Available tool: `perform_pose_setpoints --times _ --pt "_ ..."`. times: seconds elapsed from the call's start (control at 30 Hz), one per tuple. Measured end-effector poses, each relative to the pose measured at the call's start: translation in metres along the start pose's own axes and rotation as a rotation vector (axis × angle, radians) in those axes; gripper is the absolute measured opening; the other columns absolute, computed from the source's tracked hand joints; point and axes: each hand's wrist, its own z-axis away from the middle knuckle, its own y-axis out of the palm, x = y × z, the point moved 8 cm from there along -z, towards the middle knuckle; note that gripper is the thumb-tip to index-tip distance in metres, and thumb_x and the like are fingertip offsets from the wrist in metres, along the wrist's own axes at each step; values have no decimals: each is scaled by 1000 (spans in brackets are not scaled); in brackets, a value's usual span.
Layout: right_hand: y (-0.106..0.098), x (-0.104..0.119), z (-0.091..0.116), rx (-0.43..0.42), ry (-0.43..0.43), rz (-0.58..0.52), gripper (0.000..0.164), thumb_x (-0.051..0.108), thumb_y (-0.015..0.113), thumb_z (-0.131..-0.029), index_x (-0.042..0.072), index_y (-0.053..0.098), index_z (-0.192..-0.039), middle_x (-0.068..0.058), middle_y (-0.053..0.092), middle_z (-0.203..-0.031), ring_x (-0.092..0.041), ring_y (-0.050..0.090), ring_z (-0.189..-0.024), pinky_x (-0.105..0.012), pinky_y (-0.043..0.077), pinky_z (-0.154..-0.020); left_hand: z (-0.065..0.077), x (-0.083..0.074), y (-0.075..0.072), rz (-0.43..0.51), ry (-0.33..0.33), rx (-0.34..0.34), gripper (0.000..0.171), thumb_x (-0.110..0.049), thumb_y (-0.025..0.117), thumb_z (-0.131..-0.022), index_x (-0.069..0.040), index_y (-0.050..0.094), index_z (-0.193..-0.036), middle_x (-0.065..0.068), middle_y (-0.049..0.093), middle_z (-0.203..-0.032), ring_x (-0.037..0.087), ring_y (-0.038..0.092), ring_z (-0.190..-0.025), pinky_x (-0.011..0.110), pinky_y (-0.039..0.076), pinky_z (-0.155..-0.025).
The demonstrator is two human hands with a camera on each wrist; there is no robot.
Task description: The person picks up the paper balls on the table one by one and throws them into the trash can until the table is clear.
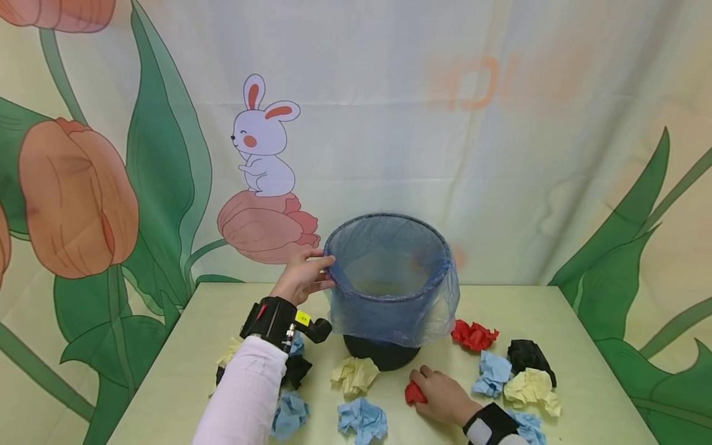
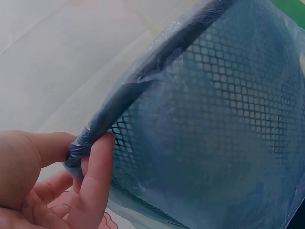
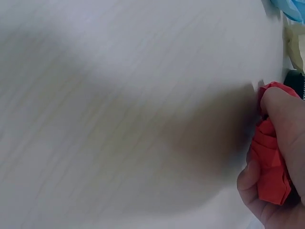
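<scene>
A round mesh waste bin [image 1: 384, 312], lined with a translucent blue plastic bag [image 2: 205, 143], stands near the back of the table. My left hand [image 1: 303, 275] pinches its rim [image 2: 112, 107] at the left side, thumb on one side and fingers on the other. In front of the bin, slightly right, my right hand [image 1: 442, 395] grips a crumpled red paper ball [image 1: 414, 394] low over the tabletop. In the right wrist view, fingers curl round the red paper [image 3: 271, 162], hiding part of it. Nearest to that hand lies a blue paper ball [image 1: 363, 420] on its left.
Beside the bin's base sits a yellow paper ball [image 1: 355, 376]. At right lie another red ball [image 1: 474, 335], a black ball [image 1: 528, 357], a yellow ball [image 1: 531, 389] and blue ones [image 1: 492, 373]. More balls [image 1: 290, 414] lie by the left forearm, partly hidden. A printed curtain [image 1: 389, 123] hangs behind the table.
</scene>
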Motion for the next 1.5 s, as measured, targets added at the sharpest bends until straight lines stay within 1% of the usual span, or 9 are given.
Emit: perform_pose_setpoints --times 0.23,0.37,0.7,0.9,1.0,1.17,1.3,1.5 --pt "-10 2 2 19 -17 -2 36 27 74 -72 15 55 -100 3 49 -83 -9 45 -64 -21 38 -52 0 0 1 -7 2 4 46 -19 57 -92 -9 39 -133 13 51 -105 19 56 -78 26 56 -68" --pt "-15 7 2 28 -35 -5 35 27 73 -73 16 55 -101 4 49 -85 -9 44 -65 -19 37 -53 -1 0 1 -4 2 2 46 -19 57 -92 -9 40 -133 12 51 -105 18 56 -76 26 56 -68" --pt "-34 33 -3 79 -108 -7 29 27 71 -78 18 55 -101 5 50 -88 -6 44 -71 -17 39 -58 -2 1 0 1 -4 -4 47 -19 57 -92 -10 39 -135 12 51 -105 18 56 -76 26 56 -67" --pt "-41 42 -3 107 -137 -9 32 28 70 -79 20 55 -106 5 52 -96 -6 47 -78 -18 44 -64 -2 1 0 6 -8 -9 47 -18 57 -91 -10 39 -135 12 50 -105 18 55 -75 26 56 -66" --pt "-45 46 -3 94 -160 -1 33 28 70 -79 20 55 -107 6 53 -97 -6 48 -79 -18 44 -66 -1 0 0 1 -4 -8 47 -17 57 -92 -10 40 -134 12 50 -104 17 55 -74 25 56 -66" --pt "-53 56 -1 60 -239 5 32 28 69 -79 20 56 -107 7 53 -96 -5 48 -79 -16 45 -66 -2 1 1 -5 -5 -4 46 -17 57 -92 -10 40 -134 12 50 -105 18 56 -75 25 56 -66" --pt "-58 62 2 54 -284 6 34 28 70 -78 20 55 -108 6 54 -98 -5 49 -80 -16 46 -67 -1 1 1 -6 -5 -2 46 -18 57 -92 -10 41 -134 12 51 -105 17 57 -76 26 57 -67" --pt "-72 71 1 44 -339 12 35 28 70 -79 19 53 -108 7 51 -94 -3 47 -77 -13 43 -63 0 0 2 -4 1 5 45 -17 57 -92 -9 41 -133 13 52 -107 17 57 -74 26 56 -66"
